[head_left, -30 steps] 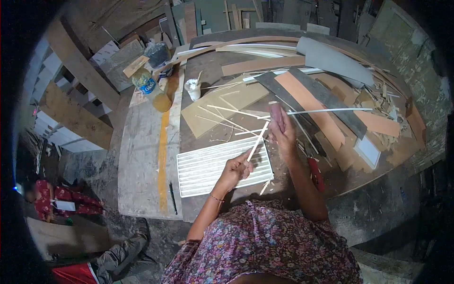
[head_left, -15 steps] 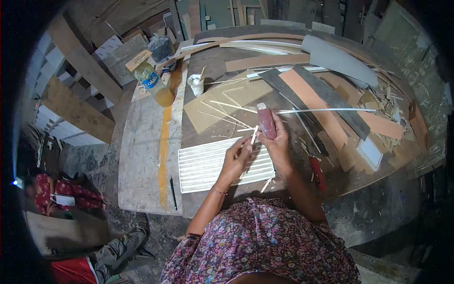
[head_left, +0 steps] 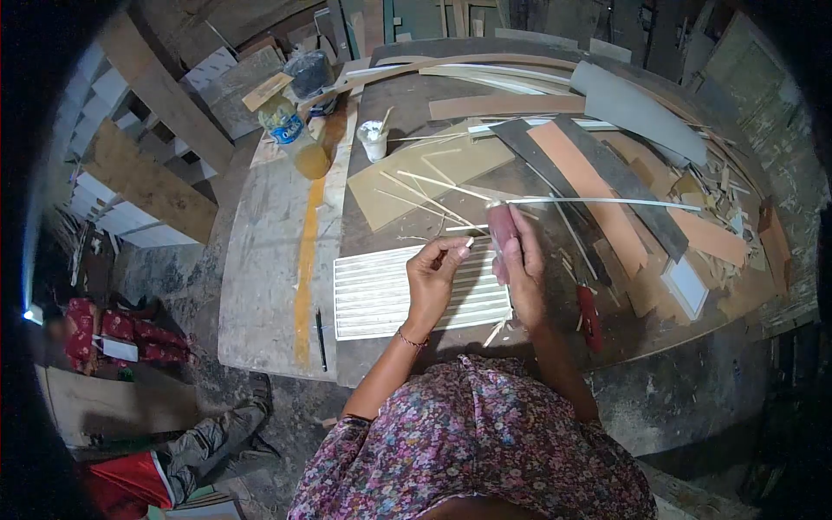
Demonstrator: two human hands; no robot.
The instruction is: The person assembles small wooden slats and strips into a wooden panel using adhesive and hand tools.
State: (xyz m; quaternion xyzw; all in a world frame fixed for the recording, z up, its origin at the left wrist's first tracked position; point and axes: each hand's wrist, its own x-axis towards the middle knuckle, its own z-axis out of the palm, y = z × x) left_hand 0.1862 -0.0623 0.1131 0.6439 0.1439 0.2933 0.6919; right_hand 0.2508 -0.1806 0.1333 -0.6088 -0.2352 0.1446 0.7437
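Note:
My left hand [head_left: 435, 276] is pinched on a small light wood piece [head_left: 469, 243] above the slatted white panel [head_left: 373, 295]. My right hand [head_left: 525, 264] is wrapped round a dark red block-like tool [head_left: 501, 227], held upright just right of my left hand. Thin pale sticks [head_left: 425, 202] lie on a tan board [head_left: 373, 191] beyond my hands. A long thin white strip [head_left: 607, 201] runs rightward from behind the tool. Short sticks [head_left: 497, 331] lie at the panel's near right corner.
On the table [head_left: 269, 260] stand a white cup [head_left: 373, 143] and a bottle [head_left: 299, 143]. A pencil [head_left: 321, 342] lies left of the panel, red-handled pliers [head_left: 589, 319] to the right. Strips and scraps [head_left: 715, 208] cover the right side. A person [head_left: 113, 334] is at the far left.
My hands have moved apart, and the tool has turned more upright. The wood piece in my left hand now shows only as a short end. The whole view has shifted slightly.

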